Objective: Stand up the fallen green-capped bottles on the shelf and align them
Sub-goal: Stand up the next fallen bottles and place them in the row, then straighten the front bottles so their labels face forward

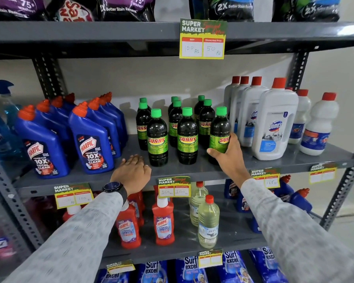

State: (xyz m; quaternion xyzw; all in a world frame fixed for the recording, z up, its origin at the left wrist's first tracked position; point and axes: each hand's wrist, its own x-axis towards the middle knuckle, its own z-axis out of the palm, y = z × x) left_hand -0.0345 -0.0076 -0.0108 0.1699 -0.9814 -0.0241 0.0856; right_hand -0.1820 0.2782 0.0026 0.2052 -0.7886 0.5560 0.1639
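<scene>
On the middle shelf (192, 170), btwn the blue Harpic bottles (90, 139) on the left and the white Domex bottles (274, 123) on the right, we see the green-capped Sunny bottles (187, 137) all upright, long axes vertical, caps up, in three front-to-back rows w/ labels mostly facing us. The front bottle of the right row (220, 131) leans a little, cap tipped slightly to the right; we can't tell if its base sits flat on the shelf. Our right hand (226, 149) wraps its lower half from the right side, thumb across the front low on the label, fingers curled behind. Our left hand (134, 172) rests palm-down on the shelf's front edge, fingers loosely curled, gripping nothing, just left of the left row's front bottle (157, 139) and not touching it. A watch (112, 187) sits on that wrist.
</scene>
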